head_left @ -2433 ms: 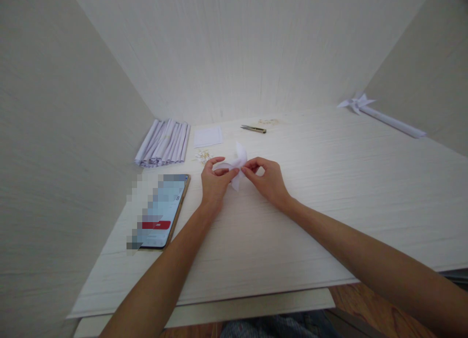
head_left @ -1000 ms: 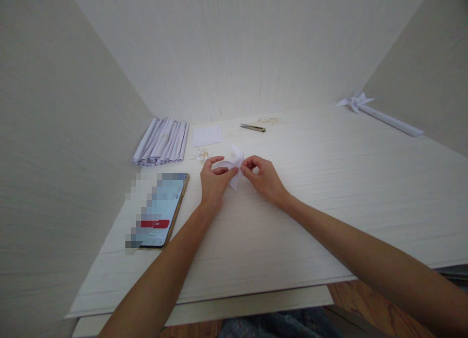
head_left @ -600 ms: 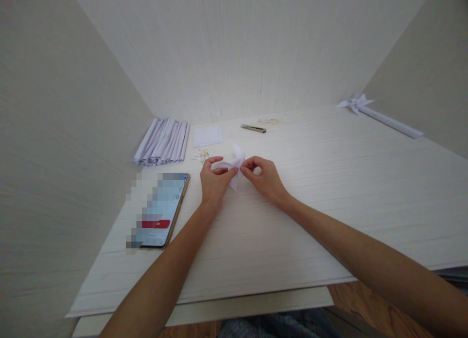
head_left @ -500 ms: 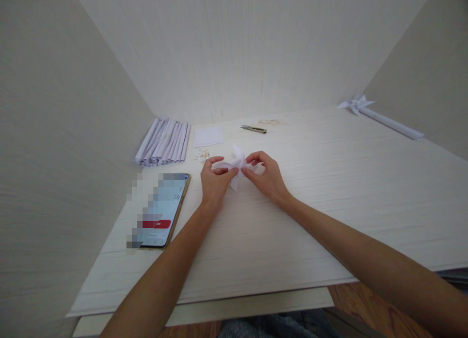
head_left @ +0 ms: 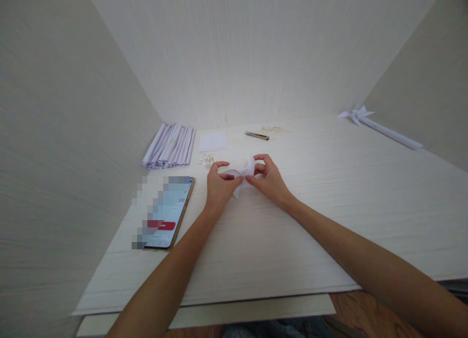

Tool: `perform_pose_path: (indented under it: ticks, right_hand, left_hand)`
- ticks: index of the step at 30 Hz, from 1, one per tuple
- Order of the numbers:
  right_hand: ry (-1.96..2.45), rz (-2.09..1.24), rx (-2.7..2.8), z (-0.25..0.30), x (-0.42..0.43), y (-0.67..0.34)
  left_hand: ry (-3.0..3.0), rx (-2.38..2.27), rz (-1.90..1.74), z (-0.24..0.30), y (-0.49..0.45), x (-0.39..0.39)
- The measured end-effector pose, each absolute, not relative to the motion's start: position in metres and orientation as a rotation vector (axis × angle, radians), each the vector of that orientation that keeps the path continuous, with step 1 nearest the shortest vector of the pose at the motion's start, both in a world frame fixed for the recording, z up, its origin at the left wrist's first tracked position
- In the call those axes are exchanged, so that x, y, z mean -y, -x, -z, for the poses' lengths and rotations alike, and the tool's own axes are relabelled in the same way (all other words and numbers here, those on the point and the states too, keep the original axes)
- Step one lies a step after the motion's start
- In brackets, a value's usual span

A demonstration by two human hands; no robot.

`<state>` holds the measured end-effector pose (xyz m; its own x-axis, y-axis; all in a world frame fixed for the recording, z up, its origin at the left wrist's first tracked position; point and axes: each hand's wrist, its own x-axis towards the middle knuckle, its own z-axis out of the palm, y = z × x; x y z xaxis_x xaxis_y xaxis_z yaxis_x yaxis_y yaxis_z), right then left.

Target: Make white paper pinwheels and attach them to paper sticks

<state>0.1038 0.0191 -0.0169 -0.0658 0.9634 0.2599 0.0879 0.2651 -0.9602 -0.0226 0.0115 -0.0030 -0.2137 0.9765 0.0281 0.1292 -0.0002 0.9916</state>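
My left hand (head_left: 218,184) and my right hand (head_left: 268,179) meet over the middle of the white table (head_left: 329,211). Between them they pinch a small folded white paper piece (head_left: 244,173), its flaps sticking out between the fingertips. The fingers of both hands are curled and closed on the paper, just above the tabletop. Part of the paper is hidden behind my fingers.
A phone (head_left: 167,213) lies face up at the left. Behind it sit a bundle of rolled paper sticks (head_left: 170,146), a white paper square (head_left: 212,141), tiny pale bits (head_left: 208,159) and a small cutter (head_left: 257,135). A finished paper pinwheel (head_left: 376,125) lies far right. Walls enclose three sides.
My right fingers have shifted up and over the paper, folding a flap toward the centre. The left hand keeps its pinch. The view has tilted slightly.
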Motion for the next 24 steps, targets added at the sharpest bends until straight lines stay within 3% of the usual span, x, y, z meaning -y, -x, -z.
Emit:
perform_pose_path:
  ticks: [8,24]
  right_hand:
    - [0.957,-1.179,1.204,0.0186,-0.0186,-0.1012]
    - [0.905,-1.216,1.114,0.0182,-0.0152,-0.0985]
  left_hand:
    - [-1.072,-1.283,-1.341,0.0059,0.0195,-0.0101]
    - [-0.935,-1.274,-1.41,0.007,0.0142,-0.0081]
